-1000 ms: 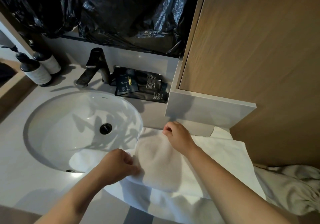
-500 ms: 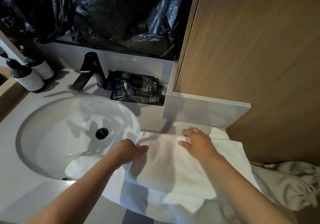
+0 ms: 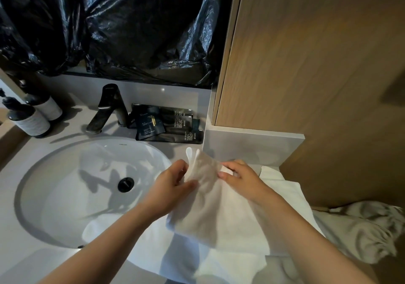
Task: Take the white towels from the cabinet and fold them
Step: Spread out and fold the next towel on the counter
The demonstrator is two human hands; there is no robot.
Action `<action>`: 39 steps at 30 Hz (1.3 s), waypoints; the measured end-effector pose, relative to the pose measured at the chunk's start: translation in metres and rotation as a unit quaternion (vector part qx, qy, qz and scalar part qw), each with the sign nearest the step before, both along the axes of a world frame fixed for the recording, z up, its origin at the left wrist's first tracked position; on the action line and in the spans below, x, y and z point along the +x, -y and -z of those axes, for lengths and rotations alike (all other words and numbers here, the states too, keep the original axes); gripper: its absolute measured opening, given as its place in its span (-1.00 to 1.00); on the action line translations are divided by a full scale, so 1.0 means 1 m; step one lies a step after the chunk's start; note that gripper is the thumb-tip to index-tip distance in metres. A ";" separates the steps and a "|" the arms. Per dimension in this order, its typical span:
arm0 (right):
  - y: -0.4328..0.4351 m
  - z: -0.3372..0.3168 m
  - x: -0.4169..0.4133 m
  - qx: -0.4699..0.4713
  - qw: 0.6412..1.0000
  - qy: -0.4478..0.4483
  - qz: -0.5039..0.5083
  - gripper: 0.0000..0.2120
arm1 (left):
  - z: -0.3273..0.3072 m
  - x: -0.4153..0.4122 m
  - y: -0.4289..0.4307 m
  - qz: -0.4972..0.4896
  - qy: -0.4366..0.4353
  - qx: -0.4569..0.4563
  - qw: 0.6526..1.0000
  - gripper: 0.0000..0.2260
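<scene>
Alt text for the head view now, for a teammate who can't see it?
The left hand and right hand pinch the raised far edge of a small white towel over a larger white towel beside a sink. Faucet, dark sachets and pump bottles sit behind.

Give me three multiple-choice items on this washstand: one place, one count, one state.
1. Where is the black metal tap relative to the white oval sink? A behind; B in front; C inside.
2. How many dark pump bottles with pale labels? A one; B two; C four.
3. The small white terry towel's far edge is: A flat; B lifted by left hand and right hand; C in the sink.
Answers: A, it rises beyond the far rim; B, two stand at left; B, both hands pinch the raised edge.
</scene>
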State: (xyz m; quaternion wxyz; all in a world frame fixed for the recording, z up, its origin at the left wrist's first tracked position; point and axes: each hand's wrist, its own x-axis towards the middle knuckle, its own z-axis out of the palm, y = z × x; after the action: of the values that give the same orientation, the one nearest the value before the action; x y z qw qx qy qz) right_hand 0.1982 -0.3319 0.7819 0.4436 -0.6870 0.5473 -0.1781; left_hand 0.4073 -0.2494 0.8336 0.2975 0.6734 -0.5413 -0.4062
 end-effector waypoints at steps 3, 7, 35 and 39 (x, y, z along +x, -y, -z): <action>-0.002 -0.019 0.002 0.075 0.988 0.136 0.006 -0.65 | -0.020 -0.002 0.001 0.035 -0.030 -0.026 0.999 -0.88; -0.001 -0.046 -0.007 0.039 0.986 0.154 0.050 -0.86 | -0.037 -0.004 0.006 0.043 -0.041 -0.059 0.996 -0.87; -0.073 -0.278 -0.098 -0.521 0.811 0.099 0.245 -0.79 | -0.203 -0.050 0.051 0.213 -0.231 -0.179 0.932 -0.67; -0.094 -0.308 -0.111 -0.537 0.792 0.109 0.269 -0.74 | -0.242 -0.071 0.043 0.177 -0.234 -0.277 0.915 -0.66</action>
State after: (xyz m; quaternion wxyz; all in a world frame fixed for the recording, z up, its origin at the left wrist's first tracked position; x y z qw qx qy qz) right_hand 0.0877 -0.2383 1.0899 -0.0058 -0.6159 0.4742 -0.6291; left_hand 0.3366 -0.2929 1.0760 0.5141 0.3427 -0.6571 -0.4319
